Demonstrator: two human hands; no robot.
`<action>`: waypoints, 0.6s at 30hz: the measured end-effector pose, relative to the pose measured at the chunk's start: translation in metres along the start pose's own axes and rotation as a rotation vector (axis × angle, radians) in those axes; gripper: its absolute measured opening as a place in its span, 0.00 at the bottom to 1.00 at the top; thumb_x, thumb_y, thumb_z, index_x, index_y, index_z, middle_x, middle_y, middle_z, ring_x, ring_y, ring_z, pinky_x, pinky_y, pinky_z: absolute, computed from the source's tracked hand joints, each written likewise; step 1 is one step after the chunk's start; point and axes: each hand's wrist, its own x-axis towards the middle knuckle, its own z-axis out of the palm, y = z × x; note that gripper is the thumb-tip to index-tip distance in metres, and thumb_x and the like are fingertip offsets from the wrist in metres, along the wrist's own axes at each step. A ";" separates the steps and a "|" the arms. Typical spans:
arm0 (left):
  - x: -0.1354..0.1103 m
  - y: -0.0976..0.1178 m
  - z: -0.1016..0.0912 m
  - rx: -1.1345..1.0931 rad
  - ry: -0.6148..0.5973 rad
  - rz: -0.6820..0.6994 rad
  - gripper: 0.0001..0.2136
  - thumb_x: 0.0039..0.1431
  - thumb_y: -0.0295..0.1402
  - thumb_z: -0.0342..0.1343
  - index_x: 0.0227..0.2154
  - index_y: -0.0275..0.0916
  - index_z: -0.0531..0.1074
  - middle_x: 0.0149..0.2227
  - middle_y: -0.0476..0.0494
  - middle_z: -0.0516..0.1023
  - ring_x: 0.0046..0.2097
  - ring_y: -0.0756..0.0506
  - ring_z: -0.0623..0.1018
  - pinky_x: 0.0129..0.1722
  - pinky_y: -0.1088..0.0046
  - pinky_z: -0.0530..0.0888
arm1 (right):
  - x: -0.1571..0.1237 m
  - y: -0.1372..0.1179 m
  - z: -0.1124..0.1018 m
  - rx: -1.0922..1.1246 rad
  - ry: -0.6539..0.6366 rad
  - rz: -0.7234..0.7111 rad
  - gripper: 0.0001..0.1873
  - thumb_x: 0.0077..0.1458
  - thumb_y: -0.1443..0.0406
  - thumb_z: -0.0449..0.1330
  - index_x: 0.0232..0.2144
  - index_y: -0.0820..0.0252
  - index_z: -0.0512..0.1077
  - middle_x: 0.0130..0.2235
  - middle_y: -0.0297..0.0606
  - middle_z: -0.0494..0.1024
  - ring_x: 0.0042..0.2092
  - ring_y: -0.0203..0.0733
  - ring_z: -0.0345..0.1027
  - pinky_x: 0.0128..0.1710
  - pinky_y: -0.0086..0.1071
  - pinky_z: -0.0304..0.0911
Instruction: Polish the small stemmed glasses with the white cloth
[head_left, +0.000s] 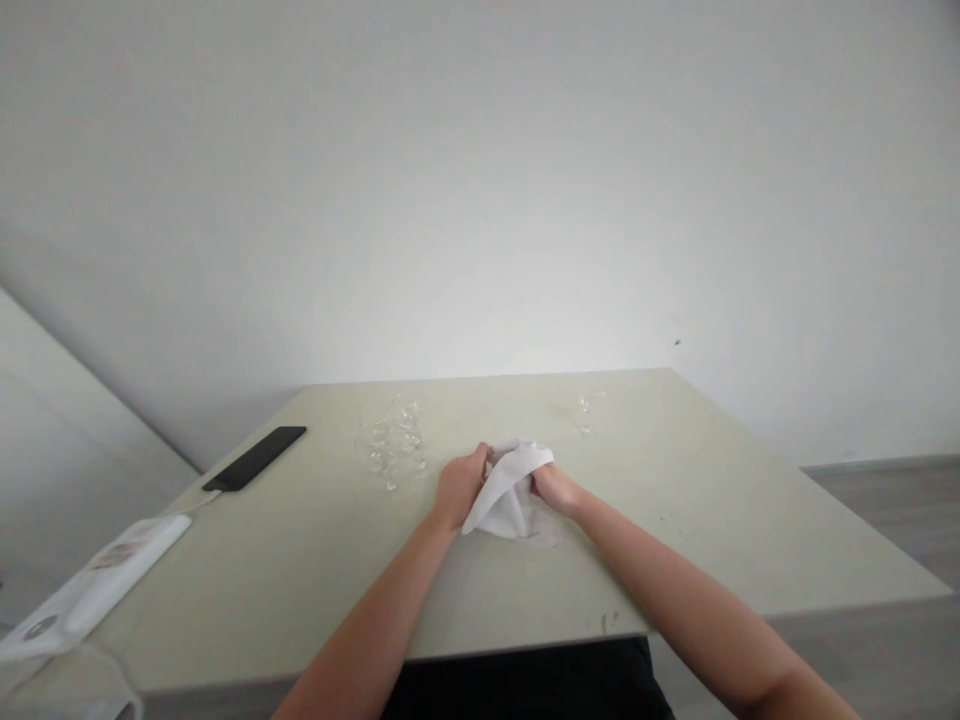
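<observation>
Both of my hands meet at the middle of a pale table (pixel 675 520) around a white cloth (pixel 510 495). My left hand (pixel 459 485) grips the cloth's left side with fingers curled. My right hand (pixel 553 487) is wrapped in the cloth's right side, its fingers mostly hidden by the folds. Whether something sits inside the cloth cannot be seen. Several clear glasses (pixel 394 445) stand just beyond my left hand. A single clear glass (pixel 584 413) stands beyond my right hand.
A black phone (pixel 255 457) lies at the table's far left. A white packet (pixel 97 585) rests on the left edge, with a white cable running toward the phone. A plain wall stands behind the table, and grey floor shows at right.
</observation>
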 end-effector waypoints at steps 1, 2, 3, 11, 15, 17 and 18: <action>0.001 -0.001 0.000 0.023 -0.014 0.012 0.08 0.62 0.33 0.48 0.44 0.42 0.65 0.31 0.44 0.78 0.37 0.43 0.78 0.34 0.73 0.64 | 0.001 0.000 0.001 0.062 -0.009 0.005 0.21 0.59 0.50 0.52 0.37 0.60 0.74 0.37 0.39 0.77 0.46 0.48 0.70 0.49 0.41 0.65; 0.001 -0.001 0.001 0.043 -0.025 0.019 0.08 0.62 0.32 0.48 0.44 0.42 0.65 0.31 0.44 0.78 0.37 0.44 0.78 0.34 0.73 0.64 | 0.002 0.000 0.003 0.111 -0.013 0.015 0.21 0.58 0.50 0.52 0.37 0.60 0.74 0.37 0.39 0.78 0.45 0.48 0.71 0.47 0.40 0.66; 0.002 -0.002 0.002 0.057 -0.029 0.018 0.09 0.62 0.31 0.48 0.44 0.42 0.65 0.32 0.44 0.78 0.37 0.44 0.78 0.34 0.73 0.64 | 0.003 0.000 0.005 0.151 -0.015 0.029 0.22 0.58 0.49 0.53 0.37 0.60 0.74 0.36 0.39 0.78 0.44 0.48 0.71 0.46 0.40 0.67; 0.002 -0.007 0.011 0.041 0.038 0.085 0.09 0.59 0.31 0.49 0.43 0.41 0.65 0.32 0.45 0.78 0.36 0.44 0.78 0.32 0.73 0.64 | 0.003 -0.003 0.007 -0.050 -0.074 -0.061 0.15 0.46 0.56 0.64 0.30 0.61 0.71 0.31 0.36 0.75 0.36 0.43 0.69 0.40 0.36 0.67; 0.000 -0.006 0.013 0.105 0.025 0.276 0.09 0.56 0.26 0.50 0.40 0.39 0.67 0.34 0.42 0.79 0.39 0.42 0.78 0.37 0.71 0.67 | 0.003 0.002 -0.002 -0.286 -0.053 -0.204 0.12 0.45 0.61 0.63 0.31 0.61 0.67 0.31 0.34 0.72 0.32 0.39 0.66 0.35 0.32 0.65; 0.000 -0.006 0.013 0.128 0.038 0.299 0.09 0.56 0.25 0.50 0.40 0.39 0.67 0.34 0.41 0.79 0.40 0.41 0.78 0.39 0.70 0.67 | 0.004 0.005 -0.003 -0.379 -0.049 -0.226 0.08 0.48 0.64 0.60 0.31 0.61 0.66 0.31 0.37 0.72 0.34 0.42 0.67 0.38 0.35 0.65; 0.001 -0.006 0.013 0.135 0.046 0.301 0.09 0.56 0.26 0.50 0.41 0.39 0.67 0.34 0.40 0.79 0.40 0.41 0.78 0.40 0.69 0.68 | 0.005 0.006 -0.003 -0.419 -0.053 -0.233 0.05 0.48 0.65 0.58 0.30 0.61 0.67 0.32 0.38 0.73 0.37 0.44 0.67 0.41 0.37 0.65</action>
